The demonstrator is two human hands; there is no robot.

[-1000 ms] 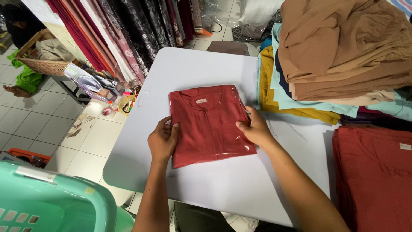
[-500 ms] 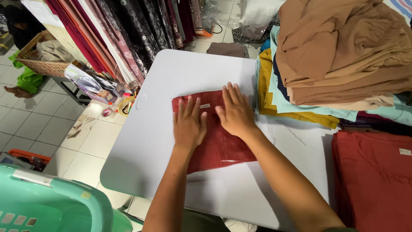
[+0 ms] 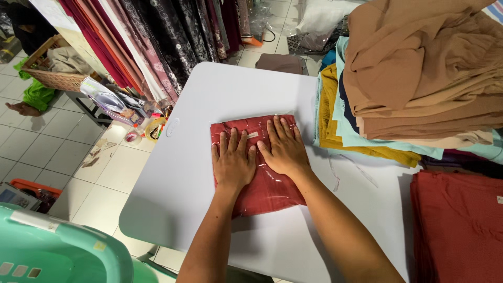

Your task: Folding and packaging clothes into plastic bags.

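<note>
Left hand (image 3: pixel 233 163) and right hand (image 3: pixel 283 148) lie flat (fingers spread), side by side

A white table (image 3: pixel 209 99) with rounded corners stands on a floor of pale square tiles (image 3: pixel 57 157). Dark and red patterned fabrics (image 3: pixel 157 36) hang along the far left. A wicker basket (image 3: pixel 50 78) sits beyond them, and a green plastic basket (image 3: pixel 57 251) fills the near left corner.

Folded red garment (image 3: pixel 272 188) in clear plastic, flat on table.
</note>
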